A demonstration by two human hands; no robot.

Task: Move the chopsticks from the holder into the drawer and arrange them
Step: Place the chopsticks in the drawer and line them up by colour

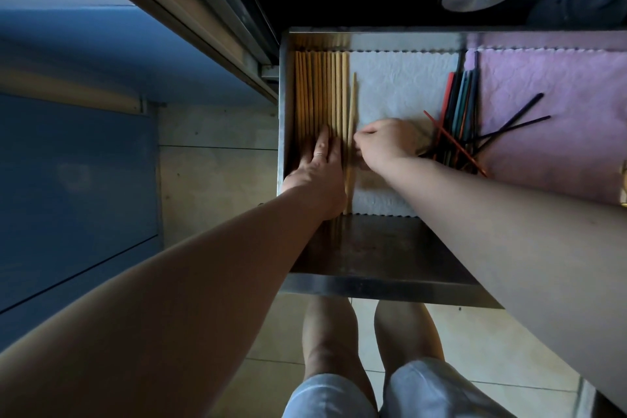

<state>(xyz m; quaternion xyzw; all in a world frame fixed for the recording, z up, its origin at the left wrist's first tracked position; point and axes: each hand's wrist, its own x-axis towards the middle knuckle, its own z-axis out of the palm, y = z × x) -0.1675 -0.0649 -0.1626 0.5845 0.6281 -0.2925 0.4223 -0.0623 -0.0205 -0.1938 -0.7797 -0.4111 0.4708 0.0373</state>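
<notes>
Left hand (319, 163) flat on wooden chopsticks (320, 88) | right hand (383, 142) seemingly pinches tapered chopstick (353, 102)

Dim in here — what light there is lands on the white cloth (400, 85) and pink cloth (549, 78) in the drawer (373, 286), whose near end lies in deep shadow. The blue cabinet (74, 180) on the left is murky and soft. Straight edges bow toward the corners — and the left forearm (169, 299), close to the lens, looks swollen and blurred.
</notes>
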